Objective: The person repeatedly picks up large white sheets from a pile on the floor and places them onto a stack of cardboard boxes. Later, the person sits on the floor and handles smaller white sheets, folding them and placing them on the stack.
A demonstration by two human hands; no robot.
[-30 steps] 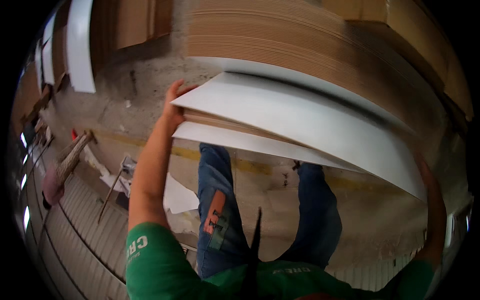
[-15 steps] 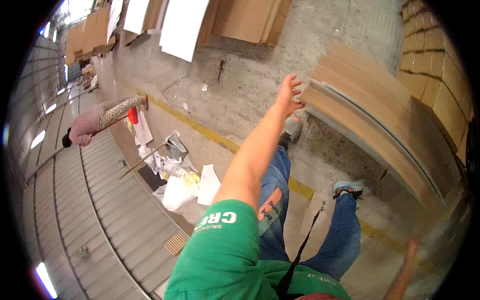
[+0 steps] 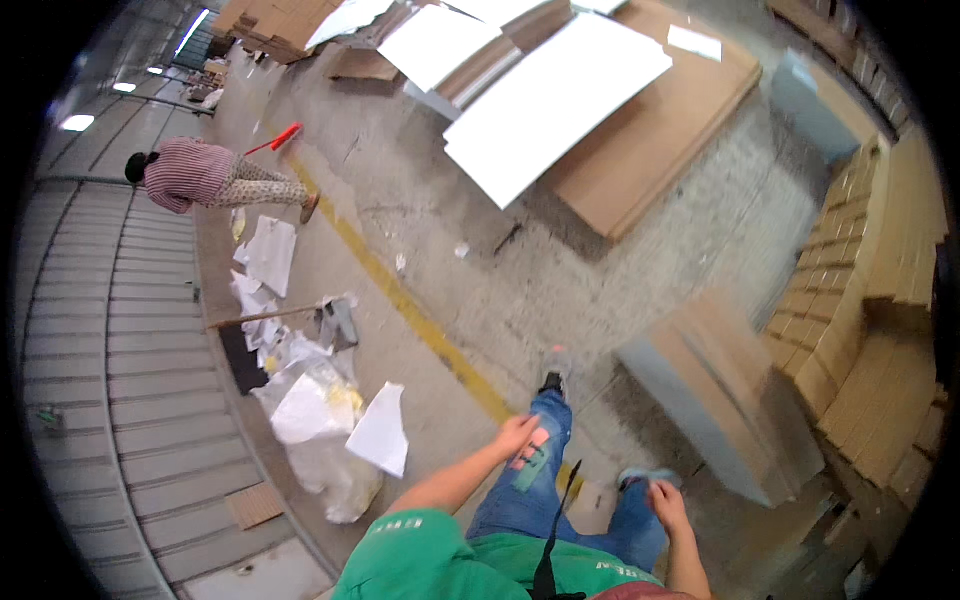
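Observation:
My left hand (image 3: 516, 437) hangs in front of my left knee, its fingers curled in and nothing showing in them. Beside my right leg, my right hand (image 3: 667, 503) is loosely closed and seems to hold nothing. The nearest thing to it is a stack of brown and grey cardboard sheets (image 3: 715, 390) on the concrete floor to my right; neither hand touches it. My jeans (image 3: 545, 480) and shoes are below, one leg ahead of the other.
Ahead, white sheets (image 3: 555, 105) lie over wide brown cardboard (image 3: 650, 130). Cardboard stacks (image 3: 830, 270) line the right. Left of the yellow floor line (image 3: 420, 340) are scrap paper and plastic (image 3: 320, 420) and a long-handled dustpan (image 3: 337, 325). Farther off, a person (image 3: 205, 180) is near a red broom (image 3: 286, 136).
My left arm has drawn back from its forward reach, and its spread fingers have curled. My right hand has swung inward beside my leg. The view has shifted, showing more floor and sheets ahead.

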